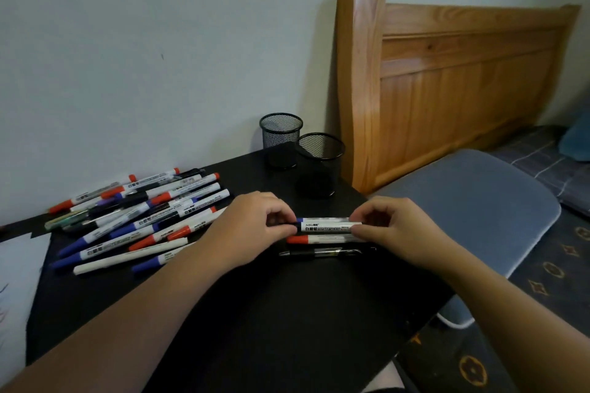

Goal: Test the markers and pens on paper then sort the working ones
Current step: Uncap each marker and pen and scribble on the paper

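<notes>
Both hands hold one white whiteboard marker (324,224) level just above the black table (255,313). My left hand (252,230) pinches its capped left end, my right hand (392,230) grips its right end. Just below it lie a red-capped marker (316,239) and a black pen (322,253). A pile of several red- and blue-capped markers and pens (140,217) lies at the left. White paper (19,281) with scribbles shows at the left edge.
Two black mesh pen cups (281,140) (320,166) stand at the table's far corner, with nothing showing above their rims. A grey chair seat (472,201) sits right of the table, with a wooden bed headboard (447,83) behind it. The wall runs behind the pile.
</notes>
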